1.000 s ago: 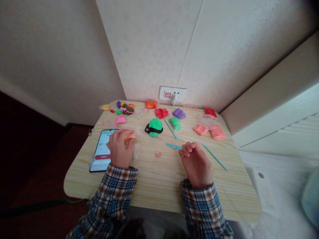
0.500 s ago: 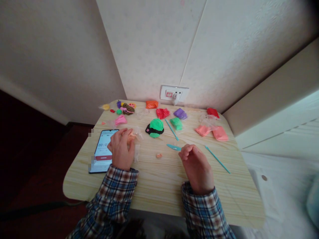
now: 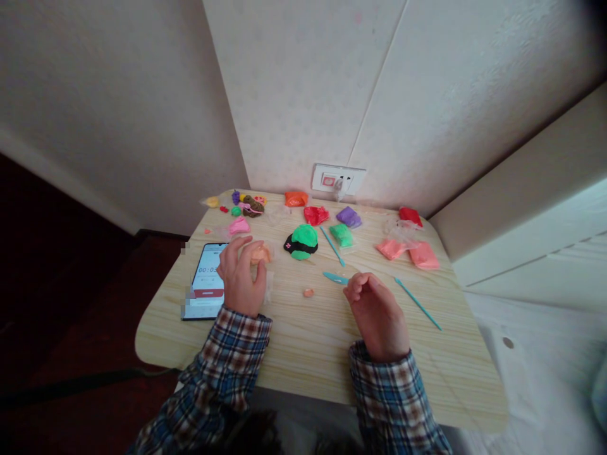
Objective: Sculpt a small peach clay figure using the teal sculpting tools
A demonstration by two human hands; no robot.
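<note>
My left hand is open, its thumb and fingers apart, beside a clear bag of peach modelling clay on the table. Part of the bag is behind the fingers. My right hand hovers over the table with its fingers curled in; whatever the fingertips hold, if anything, is hidden. Just behind them lies a light-blue plastic clay knife, its right end covered by the hand. Between my hands rests a small peach clay piece. Farther back sits a green clay shape with a black band.
A phone showing a timer lies at the left. Bagged clay in orange, purple, green and coral is spread along the back and right. Two thin blue sticks lie on the table. A wall socket is behind.
My left hand has let go of the peach clay bag and its fingers have spread; the bag now lies on the table. My right hand's fingers have curled a little tighter. The view has shifted slightly.
</note>
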